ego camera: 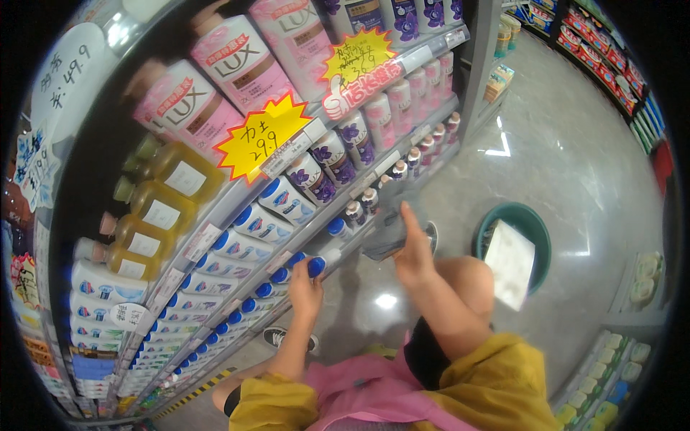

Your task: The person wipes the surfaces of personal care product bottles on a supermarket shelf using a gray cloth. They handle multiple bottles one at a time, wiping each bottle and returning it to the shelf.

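Observation:
My left hand (306, 291) grips a white bottle (330, 256) by its blue cap, at the front of the lowest visible shelf. The bottle lies tilted, its body pointing away from me. In my right hand (416, 250) is a crumpled grey cloth (396, 213), held beside the shelf edge. A blue-capped bottle (339, 228) stands between the two hands. Further along that shelf are small LUX bottles (370, 199) with pale caps. A row of blue-capped bottles (249, 306) runs back toward the lower left.
Above are white Safeguard bottles (262, 223), purple-flowered LUX bottles (334, 156) and large pink LUX bottles (245, 67). Yellow price signs (264, 137) jut from a shelf edge. A green bucket (540, 258) with a white panel leaning in it stands on the grey floor (571, 178).

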The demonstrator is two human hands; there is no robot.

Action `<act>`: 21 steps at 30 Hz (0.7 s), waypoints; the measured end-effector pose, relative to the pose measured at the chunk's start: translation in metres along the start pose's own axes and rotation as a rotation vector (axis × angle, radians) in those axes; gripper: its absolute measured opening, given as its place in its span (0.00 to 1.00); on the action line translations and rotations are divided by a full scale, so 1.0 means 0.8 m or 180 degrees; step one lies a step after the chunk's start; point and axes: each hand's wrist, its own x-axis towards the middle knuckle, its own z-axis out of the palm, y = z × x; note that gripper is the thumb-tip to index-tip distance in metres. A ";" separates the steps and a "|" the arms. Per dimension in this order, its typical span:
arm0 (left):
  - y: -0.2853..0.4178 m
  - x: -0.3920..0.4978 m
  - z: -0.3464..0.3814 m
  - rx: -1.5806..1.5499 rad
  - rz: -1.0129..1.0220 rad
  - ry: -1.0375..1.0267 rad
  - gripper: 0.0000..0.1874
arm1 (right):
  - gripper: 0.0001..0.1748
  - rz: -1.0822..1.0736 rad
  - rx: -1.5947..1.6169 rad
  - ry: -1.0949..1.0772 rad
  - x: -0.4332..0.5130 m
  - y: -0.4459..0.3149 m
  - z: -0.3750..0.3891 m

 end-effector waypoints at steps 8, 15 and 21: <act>-0.073 0.037 0.084 0.0641 -0.0124 -0.0484 0.23 | 0.27 0.0311 0.0329 -0.0068 0.001 -0.017 0.000; -0.102 0.052 0.118 0.0656 -0.0354 -0.0420 0.23 | 0.30 0.0213 0.0453 -0.0070 0.011 -0.020 -0.006; -0.112 0.057 0.126 0.0626 -0.0327 -0.0441 0.25 | 0.31 0.0403 0.0380 0.0057 0.003 -0.022 0.003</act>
